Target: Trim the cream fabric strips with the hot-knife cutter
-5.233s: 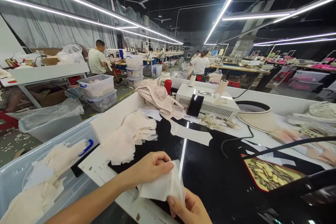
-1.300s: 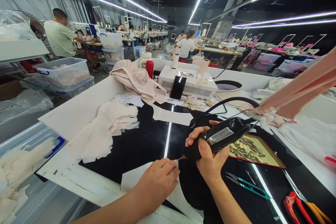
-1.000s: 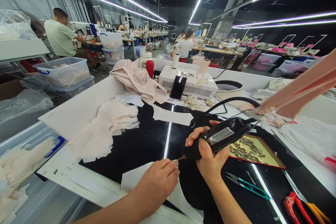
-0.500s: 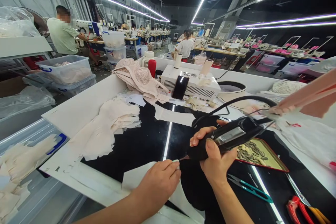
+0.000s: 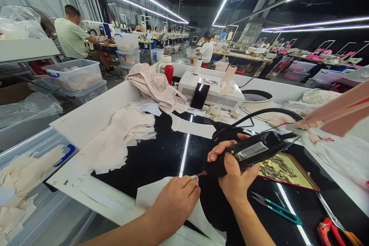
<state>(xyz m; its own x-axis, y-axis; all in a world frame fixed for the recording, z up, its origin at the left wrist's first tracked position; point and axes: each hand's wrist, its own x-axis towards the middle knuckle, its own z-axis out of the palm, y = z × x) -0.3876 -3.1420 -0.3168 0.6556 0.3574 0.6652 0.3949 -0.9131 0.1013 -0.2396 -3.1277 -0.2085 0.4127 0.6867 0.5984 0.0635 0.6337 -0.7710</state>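
Observation:
My right hand [image 5: 238,180] is wrapped round a black corded hand tool [image 5: 251,151] with a metal plate on its side. The tool's thin tip points left and comes right up to the fingertips of my left hand [image 5: 178,201]. Those fingers are pinched on the edge of a pale fabric piece [image 5: 151,192], which spreads beneath the hand over the black tabletop [image 5: 152,153]. Whether the tip touches the fabric cannot be made out. Right of my right forearm lie teal thread snips [image 5: 281,211].
A stack of cut fabric pieces [image 5: 115,138] lies left, with a lace bra [image 5: 157,84] behind it. A phone [image 5: 200,96] leans on a white vented box [image 5: 213,89]. A seed tray [image 5: 305,175] and red-handled scissors [image 5: 327,230] are right. Co-workers sit farther back.
The view has shifted slightly, so the surroundings sit a little farther right. Both hands keep their holds, and the tool and fabric stay nearly in place.

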